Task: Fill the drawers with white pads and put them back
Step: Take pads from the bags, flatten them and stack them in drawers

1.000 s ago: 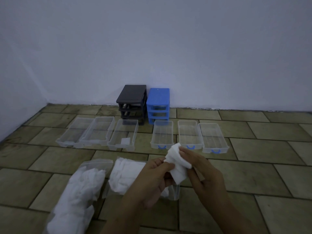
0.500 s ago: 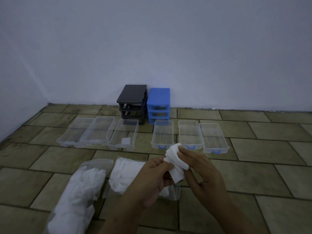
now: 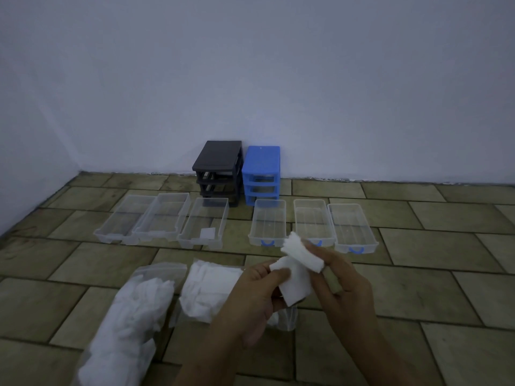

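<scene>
Both hands together over the tiled floor (image 3: 418, 288) — left hand (image 3: 250, 299) and right hand (image 3: 342, 285) each pinching the white pads (image 3: 296, 270). Beyond, six clear drawers (image 3: 267, 222) out before black frame (image 3: 218, 168) and blue frame (image 3: 261, 169). No legible writing anywhere.

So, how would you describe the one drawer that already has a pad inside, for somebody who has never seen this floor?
Find the black drawer frame against the wall. Three clear drawers without coloured handles lie in a row on the floor in front of it and to its left. It is the rightmost drawer of these three, the only one with a small white pad inside.
</scene>
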